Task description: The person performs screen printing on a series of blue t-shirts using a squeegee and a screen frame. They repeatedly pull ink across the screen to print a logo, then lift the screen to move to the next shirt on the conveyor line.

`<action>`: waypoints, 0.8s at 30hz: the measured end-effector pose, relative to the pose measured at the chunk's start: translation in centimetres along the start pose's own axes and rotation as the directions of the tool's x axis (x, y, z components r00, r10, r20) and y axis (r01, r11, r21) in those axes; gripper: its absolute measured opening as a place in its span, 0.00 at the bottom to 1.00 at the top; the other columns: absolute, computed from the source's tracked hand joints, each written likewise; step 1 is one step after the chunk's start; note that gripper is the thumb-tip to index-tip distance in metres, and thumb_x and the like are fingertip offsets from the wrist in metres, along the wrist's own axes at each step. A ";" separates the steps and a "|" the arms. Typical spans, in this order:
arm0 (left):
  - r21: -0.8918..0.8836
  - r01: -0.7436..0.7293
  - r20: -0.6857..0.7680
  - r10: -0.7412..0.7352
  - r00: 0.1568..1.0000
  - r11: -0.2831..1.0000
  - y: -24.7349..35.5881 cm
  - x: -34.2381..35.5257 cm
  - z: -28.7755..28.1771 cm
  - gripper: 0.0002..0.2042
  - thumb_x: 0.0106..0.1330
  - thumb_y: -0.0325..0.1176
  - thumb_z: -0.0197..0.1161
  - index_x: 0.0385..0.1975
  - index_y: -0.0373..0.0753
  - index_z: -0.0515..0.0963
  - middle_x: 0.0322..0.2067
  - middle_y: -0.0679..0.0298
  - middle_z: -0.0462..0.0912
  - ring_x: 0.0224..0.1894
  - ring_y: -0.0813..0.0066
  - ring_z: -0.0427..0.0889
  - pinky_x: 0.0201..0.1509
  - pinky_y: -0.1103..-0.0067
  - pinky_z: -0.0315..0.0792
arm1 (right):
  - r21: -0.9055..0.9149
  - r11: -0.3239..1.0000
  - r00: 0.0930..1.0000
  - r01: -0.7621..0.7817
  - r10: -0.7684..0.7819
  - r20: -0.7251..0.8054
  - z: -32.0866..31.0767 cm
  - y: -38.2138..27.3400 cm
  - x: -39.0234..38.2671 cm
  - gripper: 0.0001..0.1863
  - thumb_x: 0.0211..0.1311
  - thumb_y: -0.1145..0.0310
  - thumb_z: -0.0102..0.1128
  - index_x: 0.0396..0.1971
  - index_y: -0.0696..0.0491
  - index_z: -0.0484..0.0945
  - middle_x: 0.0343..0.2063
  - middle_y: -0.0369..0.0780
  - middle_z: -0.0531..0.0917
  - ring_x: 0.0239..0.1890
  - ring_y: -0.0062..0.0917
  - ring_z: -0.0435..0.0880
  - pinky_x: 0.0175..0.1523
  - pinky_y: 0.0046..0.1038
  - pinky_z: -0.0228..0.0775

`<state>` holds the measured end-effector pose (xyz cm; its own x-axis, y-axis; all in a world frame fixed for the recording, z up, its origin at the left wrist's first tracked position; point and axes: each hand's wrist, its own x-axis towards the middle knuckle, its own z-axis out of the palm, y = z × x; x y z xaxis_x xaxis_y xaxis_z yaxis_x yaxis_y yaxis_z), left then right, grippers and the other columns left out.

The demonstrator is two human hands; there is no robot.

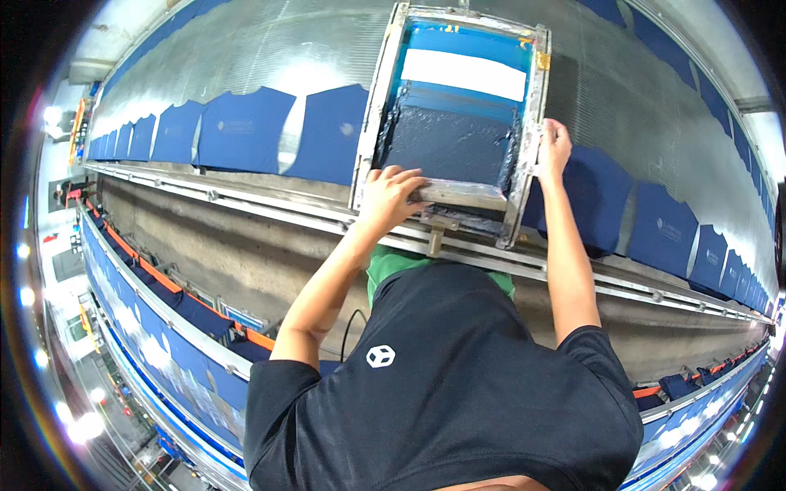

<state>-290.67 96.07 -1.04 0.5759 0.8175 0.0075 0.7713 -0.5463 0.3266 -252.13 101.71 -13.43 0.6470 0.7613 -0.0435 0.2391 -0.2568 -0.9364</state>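
Note:
A screen printing frame (377,102) lies on the long table in front of me. Its mesh is blue, with a white band (464,74) across the upper part and dark ink (450,143) spread over the lower part. My left hand (393,195) grips the left end of a squeegee (465,193) that lies across the near end of the frame. The squeegee's blade is hidden from me. On the frame's right rail, my right hand (554,150) is closed around the outer edge; its fingertips are partly hidden.
Dark blue fabric pieces (246,127) lie in a row along the table (327,49), continuing to the right (665,229). A metal rail (270,200) runs along the near table edge. Behind me, another table (155,327) carries more blue fabric and an orange strip.

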 end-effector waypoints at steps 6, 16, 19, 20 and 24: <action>0.068 0.066 0.179 -0.077 0.981 0.996 -14.2 -3.5 -5.0 0.23 0.58 0.42 0.75 0.56 0.51 0.85 0.55 0.71 0.87 0.56 0.69 0.80 0.62 0.68 0.71 | -0.064 0.987 0.987 0.150 -0.153 -0.042 12.9 -5.3 -6.1 0.17 0.73 0.55 0.63 0.45 0.55 0.85 0.40 0.45 0.89 0.45 0.35 0.89 0.53 0.35 0.78; -0.008 -0.003 0.163 0.005 0.987 1.000 -19.9 -1.3 -6.0 0.27 0.60 0.25 0.69 0.60 0.59 0.83 0.59 0.74 0.85 0.59 0.71 0.81 0.65 0.67 0.70 | -0.230 0.969 0.992 0.089 -0.106 -0.064 15.4 -4.5 -6.6 0.16 0.71 0.55 0.64 0.49 0.50 0.85 0.42 0.49 0.89 0.44 0.44 0.89 0.51 0.40 0.79; 0.004 -0.052 0.201 0.050 0.978 0.999 -21.8 7.1 -5.9 0.27 0.62 0.26 0.69 0.62 0.59 0.82 0.59 0.70 0.85 0.59 0.69 0.80 0.65 0.67 0.71 | -0.348 0.915 0.976 0.202 -0.157 0.154 12.6 -3.1 -4.6 0.18 0.71 0.55 0.65 0.53 0.49 0.85 0.41 0.48 0.88 0.50 0.44 0.86 0.56 0.40 0.76; -0.032 -0.071 0.251 0.077 0.965 0.997 -22.2 10.3 -6.5 0.24 0.62 0.27 0.70 0.58 0.56 0.84 0.55 0.68 0.88 0.57 0.65 0.81 0.64 0.67 0.75 | -0.501 0.817 0.948 0.288 -0.166 0.273 11.2 -3.6 -3.6 0.20 0.69 0.56 0.67 0.57 0.48 0.85 0.45 0.47 0.86 0.56 0.44 0.81 0.61 0.41 0.73; -0.102 -0.070 0.244 0.093 0.965 0.992 -25.9 18.2 -6.1 0.17 0.57 0.32 0.69 0.49 0.48 0.89 0.40 0.56 0.91 0.43 0.55 0.90 0.51 0.64 0.82 | -0.340 0.751 0.744 0.566 -0.289 0.603 13.5 -20.7 -6.0 0.33 0.54 0.53 0.78 0.58 0.53 0.83 0.59 0.46 0.82 0.63 0.43 0.78 0.68 0.42 0.70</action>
<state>-301.84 126.17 -3.62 0.6935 0.6941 -0.1929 0.6977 -0.5805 0.4198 -270.78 110.53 1.54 -0.0241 0.9993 0.0280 0.7920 0.0361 -0.6095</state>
